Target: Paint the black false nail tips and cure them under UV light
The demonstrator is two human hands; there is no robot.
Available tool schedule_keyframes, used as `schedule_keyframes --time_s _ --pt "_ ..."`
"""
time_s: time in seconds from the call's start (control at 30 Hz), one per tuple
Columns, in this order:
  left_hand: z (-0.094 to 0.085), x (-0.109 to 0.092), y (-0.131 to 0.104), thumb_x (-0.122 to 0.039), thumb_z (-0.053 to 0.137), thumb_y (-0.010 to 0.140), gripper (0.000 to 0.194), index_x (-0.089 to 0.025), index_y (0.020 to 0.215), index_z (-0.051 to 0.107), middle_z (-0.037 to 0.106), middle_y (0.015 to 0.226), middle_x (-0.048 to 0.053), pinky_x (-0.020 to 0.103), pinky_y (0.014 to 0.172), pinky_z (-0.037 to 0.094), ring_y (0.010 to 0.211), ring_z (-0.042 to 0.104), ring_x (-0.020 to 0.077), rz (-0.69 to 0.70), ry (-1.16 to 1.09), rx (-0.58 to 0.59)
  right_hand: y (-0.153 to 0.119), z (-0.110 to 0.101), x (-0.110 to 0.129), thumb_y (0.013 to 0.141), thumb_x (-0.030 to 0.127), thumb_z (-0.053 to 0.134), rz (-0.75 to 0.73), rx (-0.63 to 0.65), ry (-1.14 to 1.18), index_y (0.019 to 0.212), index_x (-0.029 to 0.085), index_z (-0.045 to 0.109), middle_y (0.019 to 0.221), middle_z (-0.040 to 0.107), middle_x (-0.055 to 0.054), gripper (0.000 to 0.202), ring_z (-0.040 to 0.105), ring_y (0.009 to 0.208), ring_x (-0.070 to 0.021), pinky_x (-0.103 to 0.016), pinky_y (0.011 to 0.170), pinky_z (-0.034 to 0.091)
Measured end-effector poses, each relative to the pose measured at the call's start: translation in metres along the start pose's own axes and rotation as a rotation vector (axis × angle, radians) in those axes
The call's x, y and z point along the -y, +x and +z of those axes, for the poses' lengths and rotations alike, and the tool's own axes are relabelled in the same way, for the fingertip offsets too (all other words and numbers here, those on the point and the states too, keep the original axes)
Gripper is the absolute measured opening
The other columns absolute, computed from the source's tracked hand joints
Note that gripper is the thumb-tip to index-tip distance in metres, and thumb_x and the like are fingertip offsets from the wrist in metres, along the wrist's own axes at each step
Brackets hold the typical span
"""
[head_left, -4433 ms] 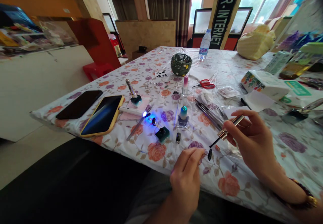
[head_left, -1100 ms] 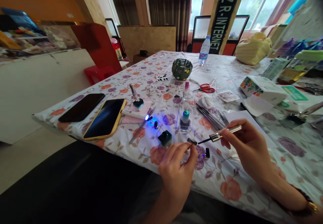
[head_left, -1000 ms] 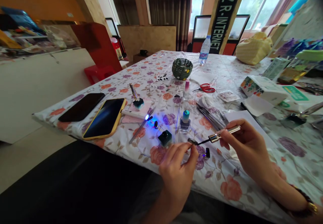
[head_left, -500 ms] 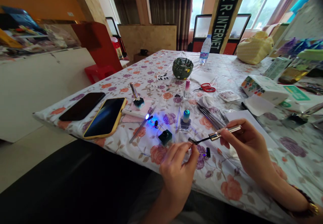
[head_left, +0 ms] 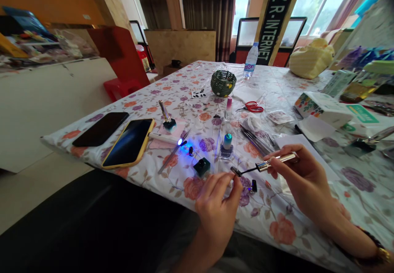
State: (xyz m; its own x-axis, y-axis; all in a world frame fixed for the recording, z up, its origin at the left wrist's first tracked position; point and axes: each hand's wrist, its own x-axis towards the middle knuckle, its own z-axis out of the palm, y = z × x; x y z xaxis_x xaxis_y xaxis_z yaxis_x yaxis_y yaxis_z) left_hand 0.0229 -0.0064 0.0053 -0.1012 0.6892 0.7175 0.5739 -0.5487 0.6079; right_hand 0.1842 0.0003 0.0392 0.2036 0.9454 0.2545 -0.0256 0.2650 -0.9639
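My left hand [head_left: 217, 201] pinches a small, dark, glossy false nail [head_left: 235, 171] between thumb and forefinger. My right hand [head_left: 303, 178] grips the metallic cap of a nail polish brush [head_left: 263, 166], its dark bristle tip touching or just beside the false nail. A square, dark green polish bottle [head_left: 202, 167] stands uncapped near my left fingers. Right of those fingers lies a small black piece [head_left: 254, 186] on a metal holder. Behind is a polish bottle with a teal cap [head_left: 227, 142].
On the left, a lit white lamp pen [head_left: 166, 138] shines blue near tweezers [head_left: 175, 152] and two phones, one yellow-cased [head_left: 129, 144]. Further back are a woven basket [head_left: 223, 83], red scissors [head_left: 254, 107] and a water bottle [head_left: 250, 62]. A tissue box [head_left: 323, 109] stands right.
The brush and my right hand have shifted very slightly to the right. The false nail is tilted a little differently in my left fingers. Everything else stays where it was.
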Motion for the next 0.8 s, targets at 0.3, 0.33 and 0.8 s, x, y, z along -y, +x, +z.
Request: schedule_keyframes --time_s 0.3,0.33,0.8 --pt "0.000 -0.002 0.004 -0.010 0.064 0.071 0.010 -0.018 0.077 0.064 0.064 0.072 -0.001 0.021 0.068 0.049 0.068 0.061 0.0101 -0.005 0.065 -0.011 -0.012 0.003 0.009 0.074 0.004 0.060 -0.233 0.032 -0.064 0.087 0.026 0.054 0.092 0.065 0.001 0.026 0.063 0.081 -0.0123 -0.024 0.071 0.053" --pt "-0.001 -0.003 0.004 -0.010 0.064 0.071 0.010 -0.018 0.076 0.064 0.064 0.072 -0.001 0.021 0.068 0.049 0.068 0.060 0.0100 -0.006 0.070 -0.011 -0.014 0.003 0.010 0.073 0.002 0.059 -0.298 0.058 -0.102 0.087 0.026 0.055 0.093 0.065 0.000 0.028 0.062 0.084 -0.0133 -0.026 0.072 0.053" --pt "0.000 -0.003 0.004 -0.011 0.064 0.071 0.010 -0.020 0.076 0.064 0.063 0.072 -0.001 0.021 0.067 0.048 0.069 0.060 0.0105 -0.021 0.075 -0.004 -0.016 -0.006 0.003 0.069 -0.005 0.056 -0.587 0.320 -0.349 0.098 0.025 0.057 0.095 0.066 -0.004 0.042 0.062 0.089 -0.0212 -0.037 0.069 0.054"
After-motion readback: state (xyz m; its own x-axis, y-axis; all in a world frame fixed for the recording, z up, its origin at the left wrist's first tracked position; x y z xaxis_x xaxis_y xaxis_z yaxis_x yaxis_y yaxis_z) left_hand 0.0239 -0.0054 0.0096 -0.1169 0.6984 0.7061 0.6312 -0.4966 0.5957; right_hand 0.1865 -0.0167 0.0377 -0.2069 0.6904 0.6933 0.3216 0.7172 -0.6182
